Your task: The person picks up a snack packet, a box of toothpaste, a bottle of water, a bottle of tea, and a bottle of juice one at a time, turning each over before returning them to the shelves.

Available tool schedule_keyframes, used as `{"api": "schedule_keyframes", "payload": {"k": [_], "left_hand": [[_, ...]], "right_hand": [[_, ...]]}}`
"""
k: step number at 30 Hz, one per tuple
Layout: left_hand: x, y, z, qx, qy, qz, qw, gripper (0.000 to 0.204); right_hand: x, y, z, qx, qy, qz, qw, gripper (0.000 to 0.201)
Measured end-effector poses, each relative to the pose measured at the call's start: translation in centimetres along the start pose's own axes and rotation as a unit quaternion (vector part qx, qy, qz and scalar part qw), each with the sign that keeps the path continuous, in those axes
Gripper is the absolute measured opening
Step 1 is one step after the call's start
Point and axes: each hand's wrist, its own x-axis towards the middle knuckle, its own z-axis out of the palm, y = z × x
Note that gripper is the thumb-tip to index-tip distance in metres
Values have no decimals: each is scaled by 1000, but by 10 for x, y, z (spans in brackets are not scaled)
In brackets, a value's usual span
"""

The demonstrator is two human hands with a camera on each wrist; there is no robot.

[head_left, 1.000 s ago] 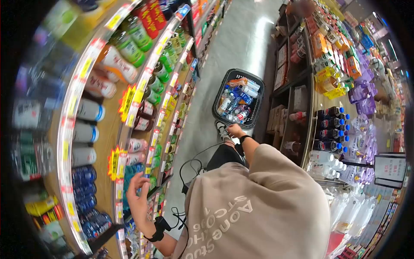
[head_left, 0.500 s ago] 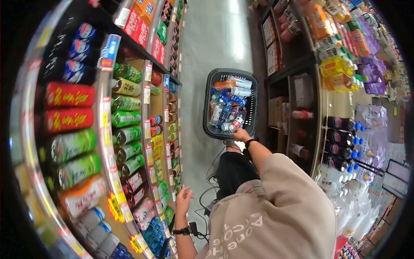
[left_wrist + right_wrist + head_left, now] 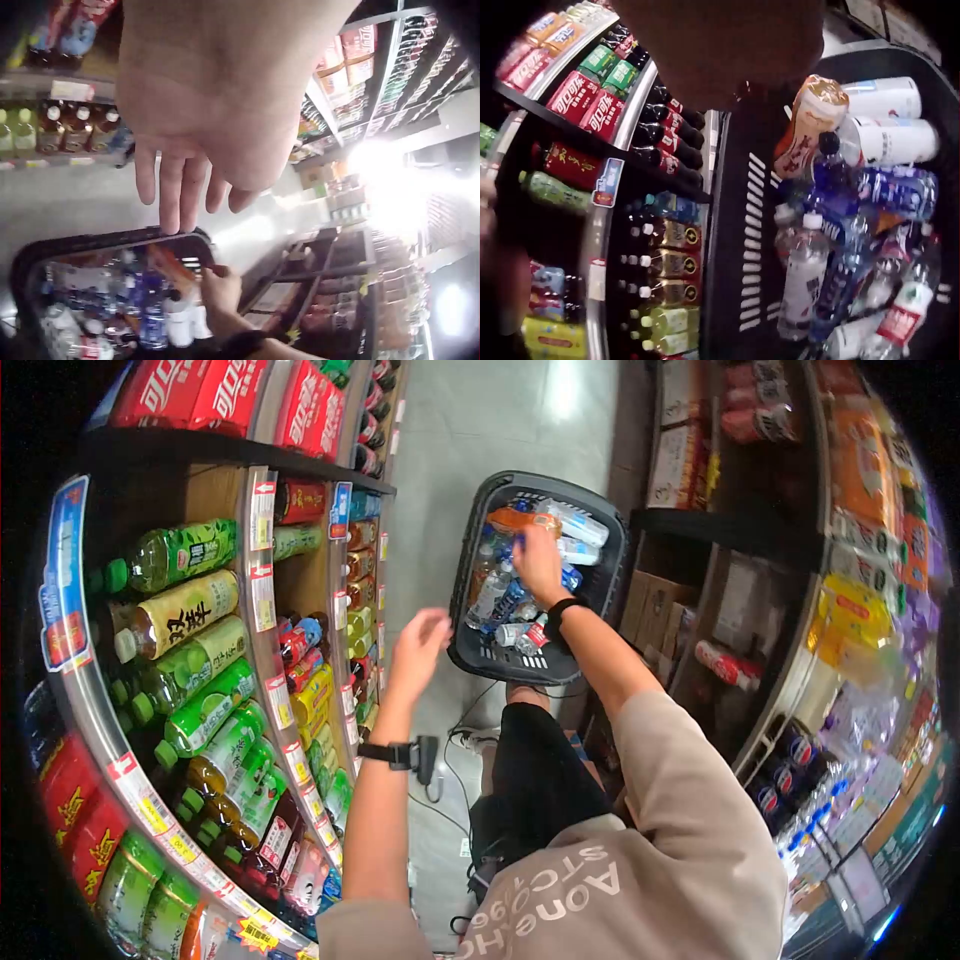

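A dark plastic shopping basket [image 3: 462, 610] stands on the floor, holding several bottles. Over its middle hangs my right hand [image 3: 537, 565], overlapping the end of an orange-wrapped bottle [image 3: 810, 124]. Its fingers are mostly hidden, and I cannot tell whether they grip anything. My left hand [image 3: 422, 645] is just left of the basket rim with nothing in it; in the left wrist view its fingers [image 3: 171, 195] extend loosely. White-labelled bottles [image 3: 896, 141], blue bottles [image 3: 900, 191] and a red-labelled bottle [image 3: 900, 322] lie in the basket.
On the left, a shelf [image 3: 150, 805] carries rows of green tea bottles [image 3: 210, 705] and red drink cartons [image 3: 305, 410]. Boxes [image 3: 655, 610] and drinks fill the right-hand shelving. Cables [image 3: 445, 812] trail across the floor by my legs.
My right hand has moved from the basket's near edge to over its middle. My left hand has come forward from beside the shelf toward the basket. The view has shifted closer to the basket.
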Motion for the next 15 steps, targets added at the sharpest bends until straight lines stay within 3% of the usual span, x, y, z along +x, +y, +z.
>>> {"api": "schedule_keyframes", "payload": {"k": [1,2,3,6,7,10,12,14,15], "left_hand": [[15,32,12,13,5,24,1000,30],[27,54,24,-5,7,28,1000,30],[37,63,38,-28,0,44,999,28],[39,67,66,79,-40,45,995,25],[32,64,69,122,-66,53,989,24],[4,5,63,174,-92,19,980,25],[-31,-51,46,188,-56,-24,980,26],[-76,-128,18,222,-25,-90,970,28],[-100,-154,3,222,-20,-170,960,29]], "right_hand": [[20,2,1,-97,-18,0,995,32],[31,8,6,-109,-10,19,994,34],[39,14,13,-121,2,41,992,36],[38,41,43,-198,-55,143,968,43],[38,40,38,-216,-88,130,964,46],[36,48,22,-246,-171,107,948,55],[34,67,30,-220,-195,123,948,60],[36,68,30,-218,-201,124,947,62],[35,68,29,-217,-205,125,946,63]]}}
